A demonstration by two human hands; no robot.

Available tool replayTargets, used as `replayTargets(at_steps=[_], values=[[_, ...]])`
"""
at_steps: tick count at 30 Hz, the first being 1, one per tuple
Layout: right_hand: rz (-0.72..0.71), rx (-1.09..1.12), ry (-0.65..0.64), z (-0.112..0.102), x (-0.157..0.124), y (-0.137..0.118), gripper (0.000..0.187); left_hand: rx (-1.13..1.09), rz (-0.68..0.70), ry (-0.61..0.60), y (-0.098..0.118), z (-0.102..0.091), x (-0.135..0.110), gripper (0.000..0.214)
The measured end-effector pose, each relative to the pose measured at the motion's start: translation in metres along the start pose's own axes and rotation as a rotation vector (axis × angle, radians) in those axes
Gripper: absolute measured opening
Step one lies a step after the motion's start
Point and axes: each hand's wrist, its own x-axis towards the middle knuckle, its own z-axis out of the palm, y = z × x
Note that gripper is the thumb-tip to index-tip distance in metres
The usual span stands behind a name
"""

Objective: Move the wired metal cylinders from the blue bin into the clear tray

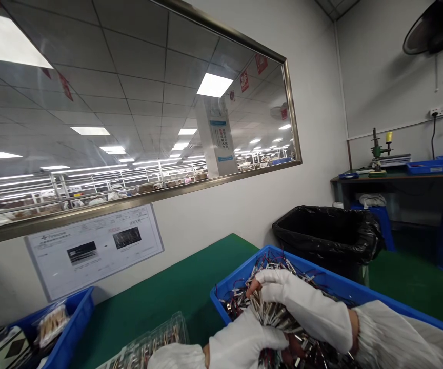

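Note:
Over a blue bin (346, 284) full of slim metallic parts with thin red and dark wires, both my hands are close together in white gloves with bare fingertips. Between them fans out a bundle of the slim metallic parts (269, 311). My right hand (288, 292) curls over the bundle's upper side, thumb and fingers closed on it. From below, my left hand (250, 335) wraps around the lower end of the bundle; some of its fingers are hidden. Left of the bin, a clear plastic tray (175, 328) contains rows of similar slim parts.
At lower left, a smaller blue bin (85, 307) holds a bagged bunch of thin sticks (53, 325). Beyond the large bin stands a black-lined trash can (323, 251). The green tabletop (202, 266) meets a wall with a posted sheet (102, 256) beneath a window.

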Motion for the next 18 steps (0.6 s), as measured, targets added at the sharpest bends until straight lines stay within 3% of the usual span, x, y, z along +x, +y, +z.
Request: replayTargets(at_steps=[5,10,12,14,16,18], values=[[-0.085,-0.141,-0.048,0.003,-0.015,-0.014,0.031,0.249,0.094,0.083,-0.005,-0.004,0.004,0.03],[-0.145,-0.09,-0.147,-0.016,-0.007,-0.012,0.034,0.842,0.512,0.308,-0.01,-0.021,0.006,0.029],[-0.093,-0.092,-0.21,-0.025,-0.002,-0.01,0.037,1.088,0.605,0.371,-0.013,-0.032,0.006,0.034],[-0.025,-0.089,-0.344,-0.03,0.001,-0.011,0.056,1.251,0.626,0.427,-0.018,-0.04,0.007,0.038],[-0.009,-0.078,-0.458,-0.032,0.002,-0.014,0.072,1.267,0.584,0.429,-0.02,-0.043,0.007,0.039],[-0.033,-0.1,-0.477,-0.031,0.0,-0.018,0.064,1.111,0.505,0.417,-0.02,-0.04,0.007,0.038]])
